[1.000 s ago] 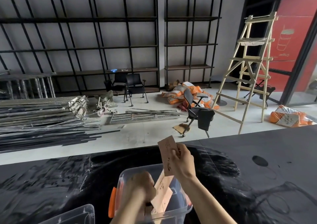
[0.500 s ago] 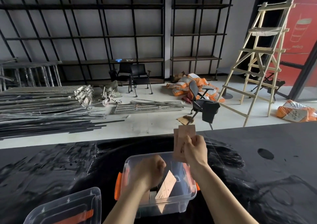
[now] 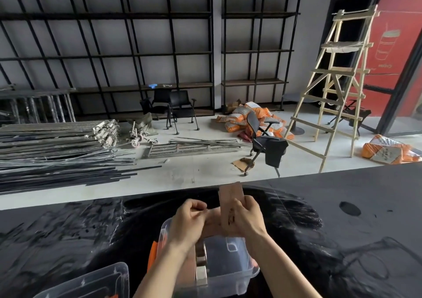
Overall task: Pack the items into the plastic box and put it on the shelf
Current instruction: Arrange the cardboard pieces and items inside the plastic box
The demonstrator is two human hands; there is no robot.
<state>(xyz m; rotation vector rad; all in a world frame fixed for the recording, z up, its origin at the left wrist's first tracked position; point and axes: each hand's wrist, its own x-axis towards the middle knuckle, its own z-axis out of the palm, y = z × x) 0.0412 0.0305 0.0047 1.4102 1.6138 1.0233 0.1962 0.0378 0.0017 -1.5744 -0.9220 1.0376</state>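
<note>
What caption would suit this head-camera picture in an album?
Both hands, left and right, hold brown paper packets over a clear plastic box on a black table.

— Access to the box (image 3: 230,272)?
— I see its mouth partly blocked: both hands (image 3: 189,222) (image 3: 247,220) and a held card (image 3: 230,203) hover over the far rim, and upright items (image 3: 201,263) fill the left half. The right half lies open.
— Surroundings?
— A lid (image 3: 91,284) lies near left; the table (image 3: 342,206) to the right is bare.
</note>
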